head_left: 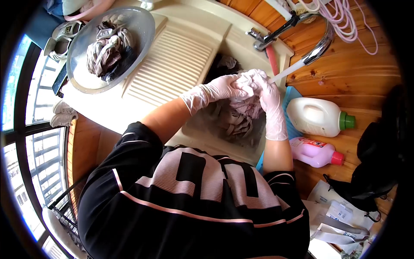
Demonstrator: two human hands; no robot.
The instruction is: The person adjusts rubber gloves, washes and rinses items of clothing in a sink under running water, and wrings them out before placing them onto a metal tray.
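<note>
Both hands wear thin white gloves and hold a bunched pale pink and white cloth (246, 103) over the sink basin. My left hand (224, 87) grips it from the left with closed fingers. On the right, my right hand (270, 97) is closed round its other side. Water runs from the chrome faucet (319, 52) in a white stream that reaches the cloth beside my right hand. Below, wet clothes (237, 125) lie in cloudy water in the basin (200, 134). A dark garment (224, 64) shows behind my left hand.
Left of the basin is a ribbed washboard (166, 64), with a clear tub (146, 26) of wrung clothes beyond it. A white bottle (312, 116) and a pink bottle (312, 152) stand at the right. Shoes (64, 39) sit at the far left; a pink hose (340, 21) hangs upper right.
</note>
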